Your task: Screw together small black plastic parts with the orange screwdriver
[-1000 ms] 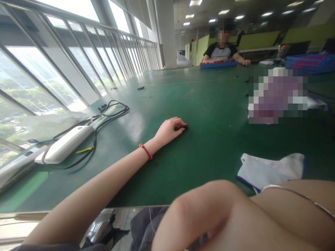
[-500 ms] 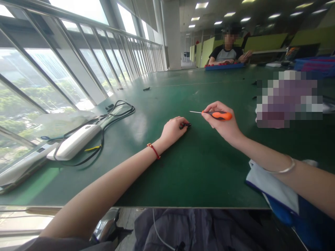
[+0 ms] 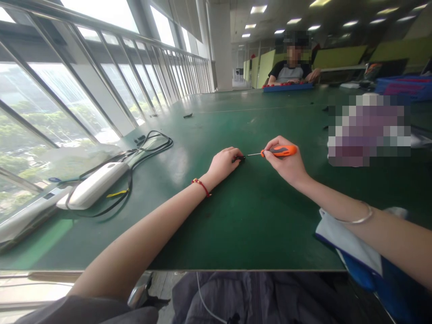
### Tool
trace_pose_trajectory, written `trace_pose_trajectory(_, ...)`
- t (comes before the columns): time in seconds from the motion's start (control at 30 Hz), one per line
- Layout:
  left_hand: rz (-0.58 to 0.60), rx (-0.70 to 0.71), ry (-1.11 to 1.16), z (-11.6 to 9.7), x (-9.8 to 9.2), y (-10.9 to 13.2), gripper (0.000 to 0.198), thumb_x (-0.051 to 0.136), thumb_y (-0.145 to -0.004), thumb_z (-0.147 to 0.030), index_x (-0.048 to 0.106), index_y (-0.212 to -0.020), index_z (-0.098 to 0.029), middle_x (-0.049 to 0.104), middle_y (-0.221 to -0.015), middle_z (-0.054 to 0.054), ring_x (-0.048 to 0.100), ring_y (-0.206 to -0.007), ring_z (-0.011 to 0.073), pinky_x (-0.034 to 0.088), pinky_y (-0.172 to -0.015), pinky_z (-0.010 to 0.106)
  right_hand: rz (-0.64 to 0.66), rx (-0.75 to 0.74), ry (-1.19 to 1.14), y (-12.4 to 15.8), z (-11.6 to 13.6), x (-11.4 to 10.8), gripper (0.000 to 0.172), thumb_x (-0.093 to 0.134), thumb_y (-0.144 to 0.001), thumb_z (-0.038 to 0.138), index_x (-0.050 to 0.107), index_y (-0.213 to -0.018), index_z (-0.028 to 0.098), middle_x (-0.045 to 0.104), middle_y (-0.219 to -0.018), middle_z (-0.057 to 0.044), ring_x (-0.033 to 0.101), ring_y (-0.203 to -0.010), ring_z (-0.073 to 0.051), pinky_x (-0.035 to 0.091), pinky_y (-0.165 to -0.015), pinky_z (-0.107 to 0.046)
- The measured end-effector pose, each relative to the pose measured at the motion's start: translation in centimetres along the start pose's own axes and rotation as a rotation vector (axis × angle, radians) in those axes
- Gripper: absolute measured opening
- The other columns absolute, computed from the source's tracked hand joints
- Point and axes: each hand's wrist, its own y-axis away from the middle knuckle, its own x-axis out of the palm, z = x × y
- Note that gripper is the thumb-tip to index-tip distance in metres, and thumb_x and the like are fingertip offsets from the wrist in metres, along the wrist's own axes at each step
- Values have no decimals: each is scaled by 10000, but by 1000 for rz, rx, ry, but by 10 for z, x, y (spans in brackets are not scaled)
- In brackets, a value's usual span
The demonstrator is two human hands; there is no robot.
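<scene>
On the green table (image 3: pixel 216 234), my left hand (image 3: pixel 224 162) is closed on a small black part (image 3: pixel 240 158), most of which the fingers cover; its kind is too small to make out. My right hand (image 3: pixel 286 164) grips a screwdriver (image 3: pixel 284 150) with an orange and dark grey handle. Its thin metal shaft points left, nearly level, and the tip meets or almost meets the right end of the black part. Whether they touch, I cannot tell.
At left lie a white power-strip-like device (image 3: pixel 97 185) and looped black cables (image 3: pixel 157 140). A blurred-out object (image 3: pixel 367 130) and a blue-white cloth (image 3: pixel 351 238) are on the right. Across the table, a person (image 3: pixel 292 69) sits behind a blue tray (image 3: pixel 286 88) of red pieces.
My right hand has moved the screwdriver slightly down, bringing its tip from above and apart to the black part. My left hand still holds that part and has shifted only a little.
</scene>
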Motion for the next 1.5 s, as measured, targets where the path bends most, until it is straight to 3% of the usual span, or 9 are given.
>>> trace_pose_trajectory(0.17, 22, 40, 100, 0, -1, 5, 199, 553, -810, -170, 690, -953, -200, 669, -991, 39, 626, -821, 163, 509, -752, 279, -6, -12, 8, 2, 2, -1, 67, 612, -736, 202, 550, -711, 209, 595, -713, 1, 529, -640, -147, 408, -621, -289)
trace_pose_trajectory(1.5, 13, 56, 86, -1, -1, 5, 202, 549, -820, -172, 699, -953, -195, 672, -965, 42, 628, -807, 167, 505, -726, 275, 43, 7, -1, 5, 1, -2, 73, 617, -752, 224, 556, -715, 210, 596, -692, 4, 527, -593, -143, 399, -577, -289)
